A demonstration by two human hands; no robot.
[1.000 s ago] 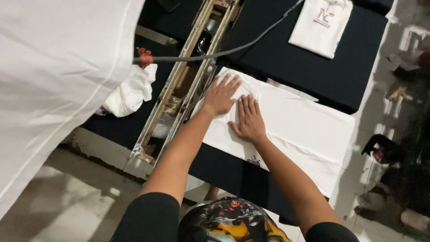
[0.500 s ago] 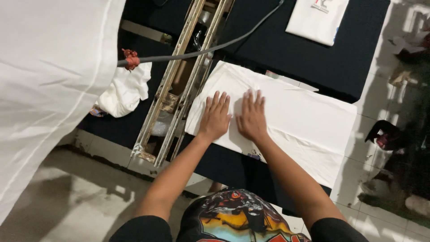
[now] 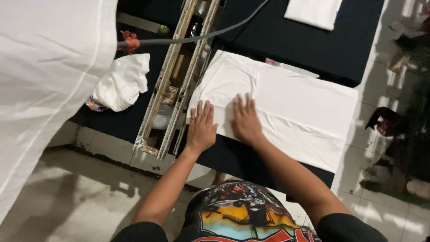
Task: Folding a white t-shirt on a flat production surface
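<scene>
Both hands flat, fingers spread, gripping nothing: left hand (image 3: pixel 201 127) and right hand (image 3: pixel 244 121) press near edge of folded white garment (image 3: pixel 277 105) lying on black surface (image 3: pixel 322 49).

Risk, as judgement: uneven palm pressure could drag cloth, wrinkle fold or slide it off near edge.

Left of garment: metal rail frame (image 3: pixel 179 76), close beside left hand, snag hazard. Grey cable (image 3: pixel 201 38) crosses above frame. Crumpled white cloth (image 3: pixel 121 83) further left. Second folded white piece (image 3: pixel 313 11) beyond garment.
</scene>
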